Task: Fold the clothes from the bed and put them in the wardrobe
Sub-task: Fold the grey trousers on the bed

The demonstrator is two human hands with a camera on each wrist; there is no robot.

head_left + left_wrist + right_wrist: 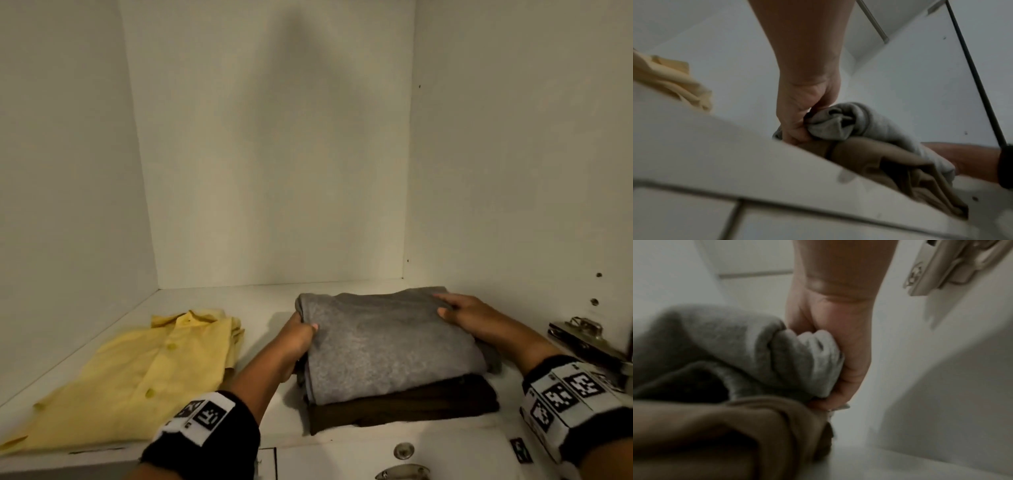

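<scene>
2 hands clamp the folded grey garment (390,346) at lower centre of the head view: left hand (298,337) pinching its left edge, right hand (469,317) its right. It lies on a brown garment (411,404) on the wardrobe shelf (260,305); a yellow shirt (137,377) lies lower left.

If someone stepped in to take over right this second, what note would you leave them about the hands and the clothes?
Left hand: grips the left edge of the folded grey garment.
Right hand: grips its right edge.
The grey garment lies on a folded brown garment on the wardrobe shelf. A folded yellow shirt lies apart, to the left.
Done: three folded pieces are on the shelf.
Left: let go of the grey one. The bed is out of view, so more clothes may wait.
</scene>
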